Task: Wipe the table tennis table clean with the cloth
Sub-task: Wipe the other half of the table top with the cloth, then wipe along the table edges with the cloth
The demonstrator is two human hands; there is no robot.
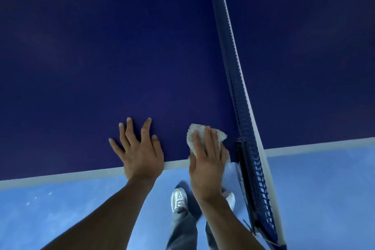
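The dark blue table tennis table (105,63) fills the upper view, with a white line along its near edge. A pale, fluffy cloth (199,132) lies on the table at that edge, close to the net. My right hand (207,160) presses flat on the cloth with straight fingers, covering most of it. My left hand (138,150) rests flat on the bare table a little to the left, fingers spread.
The net (237,91) with its white top band runs from top centre down to the right, clamped at the table edge by a dark post (243,160). Below lie a light blue floor (60,215) and my legs and white shoes (178,199).
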